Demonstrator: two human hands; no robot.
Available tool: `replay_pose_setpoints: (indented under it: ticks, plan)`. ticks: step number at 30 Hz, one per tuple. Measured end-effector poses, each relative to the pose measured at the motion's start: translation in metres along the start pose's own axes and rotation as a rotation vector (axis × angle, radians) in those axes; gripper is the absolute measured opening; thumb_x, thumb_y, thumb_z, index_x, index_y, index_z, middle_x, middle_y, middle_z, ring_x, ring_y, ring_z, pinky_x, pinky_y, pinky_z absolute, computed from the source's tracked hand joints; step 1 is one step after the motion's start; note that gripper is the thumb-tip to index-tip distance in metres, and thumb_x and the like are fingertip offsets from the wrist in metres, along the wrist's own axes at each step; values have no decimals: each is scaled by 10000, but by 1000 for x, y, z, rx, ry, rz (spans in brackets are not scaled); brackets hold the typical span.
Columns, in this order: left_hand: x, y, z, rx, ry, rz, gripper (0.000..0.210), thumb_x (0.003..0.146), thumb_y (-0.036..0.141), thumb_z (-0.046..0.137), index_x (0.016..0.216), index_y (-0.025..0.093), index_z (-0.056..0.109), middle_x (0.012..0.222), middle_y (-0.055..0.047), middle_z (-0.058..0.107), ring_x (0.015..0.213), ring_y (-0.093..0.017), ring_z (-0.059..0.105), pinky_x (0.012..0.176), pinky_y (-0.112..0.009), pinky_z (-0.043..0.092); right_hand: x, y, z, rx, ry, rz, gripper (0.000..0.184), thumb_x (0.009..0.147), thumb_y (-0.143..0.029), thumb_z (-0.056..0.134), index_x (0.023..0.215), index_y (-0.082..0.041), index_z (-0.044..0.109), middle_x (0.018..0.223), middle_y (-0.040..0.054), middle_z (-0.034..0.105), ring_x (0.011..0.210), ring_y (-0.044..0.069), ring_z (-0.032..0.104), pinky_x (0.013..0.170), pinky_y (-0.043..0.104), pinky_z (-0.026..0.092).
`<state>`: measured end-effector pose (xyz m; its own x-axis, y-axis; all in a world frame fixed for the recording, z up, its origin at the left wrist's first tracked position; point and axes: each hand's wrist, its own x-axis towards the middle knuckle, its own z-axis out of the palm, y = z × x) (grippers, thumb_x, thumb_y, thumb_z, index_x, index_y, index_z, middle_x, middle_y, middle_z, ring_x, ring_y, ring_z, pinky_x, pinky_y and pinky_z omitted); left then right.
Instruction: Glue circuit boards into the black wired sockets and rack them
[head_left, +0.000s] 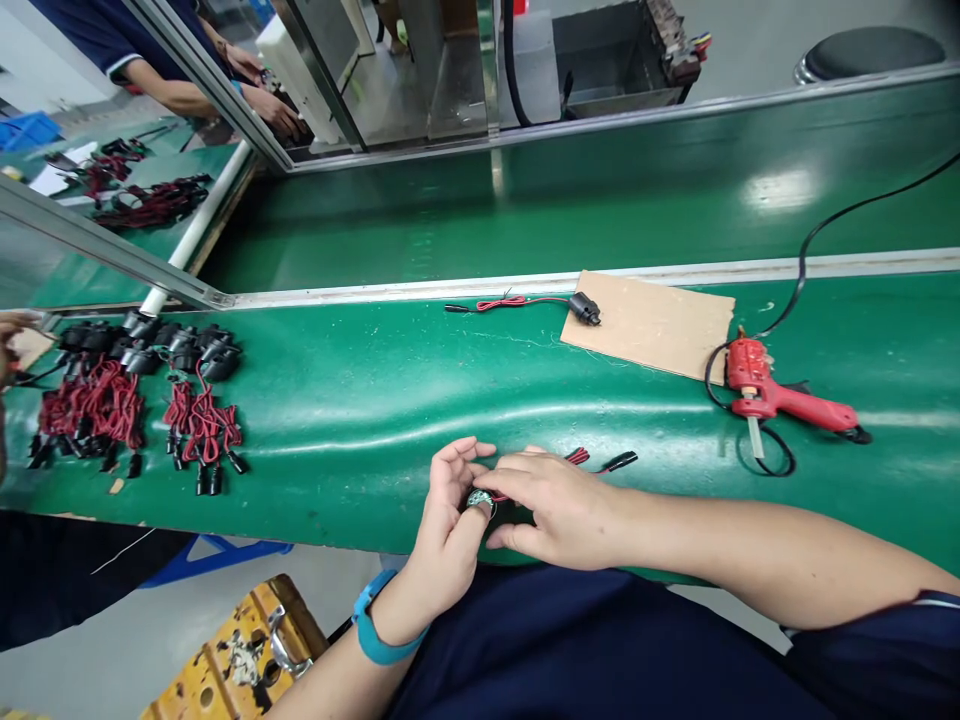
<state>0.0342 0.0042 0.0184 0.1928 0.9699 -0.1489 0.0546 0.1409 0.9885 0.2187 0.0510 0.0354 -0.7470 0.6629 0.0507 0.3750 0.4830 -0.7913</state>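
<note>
Between the thumb and fingers of my left hand point(448, 525) is a small round circuit board point(481, 497), close to the table's front edge. My right hand point(551, 505) reaches over from the right, its curled fingers at the board and on the red-and-black cable point(577, 456) joined to it. Most of that cable is hidden under my right hand; its black plug point(619, 462) sticks out beyond the wrist. Ahead, a finished-looking black socket point(584, 309) with a bundled red cable point(501, 302) rests partly on a cardboard sheet point(652, 325).
A red hot glue gun point(787, 395) lies at the right, its black cord point(840, 212) running off to the back. Several black sockets with red cables point(94, 400) are grouped at the left. A metal frame point(300, 165) and a co-worker's hands point(274, 105) are beyond.
</note>
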Motion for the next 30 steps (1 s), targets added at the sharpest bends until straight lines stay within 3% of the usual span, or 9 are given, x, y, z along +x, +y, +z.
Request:
replay_pose_setpoints:
  ticks: [4, 7, 11, 15, 18, 24, 30]
  plan:
    - [1, -2, -2, -88, -71, -44, 554, 911, 91, 474, 1424, 273, 372, 1457, -125, 503, 1308, -246, 535, 1046, -448, 495, 2, 2, 6, -72, 62, -35, 212, 895, -220, 695, 1092, -144, 685, 951, 86, 744, 909, 242, 701, 849, 386, 530]
    - [3, -5, -9, -127, -58, -43, 477, 964, 193, 494, 1428, 260, 407, 1485, -125, 502, 1357, -257, 504, 1115, -466, 443, 3, 4, 7, -103, 93, -22, 184, 875, -234, 716, 1038, -152, 697, 924, 78, 759, 874, 237, 711, 842, 378, 539]
    - [2, 0, -19, 8, 19, -116, 361, 1019, 344, 508, 1363, 238, 496, 1333, -113, 604, 1167, -229, 607, 974, -389, 512, 3, 6, 6, -161, 131, 48, 184, 887, -315, 735, 963, -151, 702, 906, 85, 757, 830, 239, 708, 808, 371, 540]
    - [0, 9, -17, 98, -31, -282, 308, 1006, 396, 558, 1233, 188, 574, 909, -42, 675, 774, -172, 660, 704, -309, 533, 2, 6, 7, -206, 171, 65, 166, 871, -307, 732, 916, -150, 703, 809, 58, 731, 730, 214, 675, 736, 347, 514]
    - [3, 11, -12, 67, -54, -353, 317, 981, 433, 597, 1147, 163, 618, 735, -10, 664, 633, -158, 642, 606, -285, 511, 1, 6, 7, -229, 188, 58, 112, 872, -265, 700, 913, -160, 700, 805, 52, 727, 733, 208, 665, 735, 344, 497]
    - [13, 12, -9, -137, -83, -443, 355, 884, 441, 730, 1068, 141, 677, 724, -32, 718, 608, -153, 660, 618, -283, 544, 0, 7, 8, -232, 221, 21, 95, 859, -233, 674, 915, -162, 701, 790, 50, 718, 722, 205, 661, 734, 350, 494]
    - [15, 10, -7, -151, -58, -396, 323, 873, 411, 748, 1052, 148, 692, 754, -21, 714, 614, -131, 629, 624, -266, 526, 1, 13, 11, -232, 258, -21, 127, 903, -238, 635, 976, -148, 688, 796, 61, 715, 720, 210, 648, 723, 363, 495]
